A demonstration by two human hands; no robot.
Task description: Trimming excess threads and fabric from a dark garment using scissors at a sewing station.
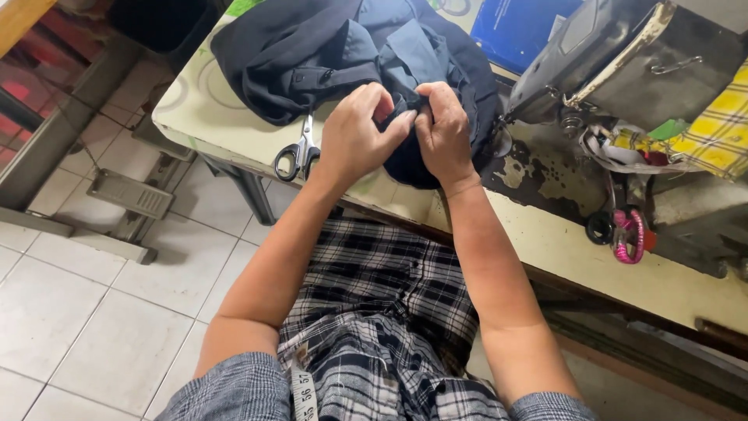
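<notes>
A dark navy garment [312, 54] with lighter blue panels lies bunched on the sewing table [561, 242]. Both hands pinch a fold of it near the table's front edge. My left hand [354, 132] grips the cloth from the left, fingers curled. My right hand [446, 129] grips the same fold from the right, knuckles up, touching the left hand. Black-handled scissors [300, 152] lie on the table just left of my left hand.
A grey sewing machine [623, 58] stands at the right. Yellow checked cloth [721, 125] lies beside it, a pink thread spool [629, 234] below. A blue flat object [518, 27] sits at the back. A measuring tape [304, 394] lies on my plaid lap. Tiled floor at left.
</notes>
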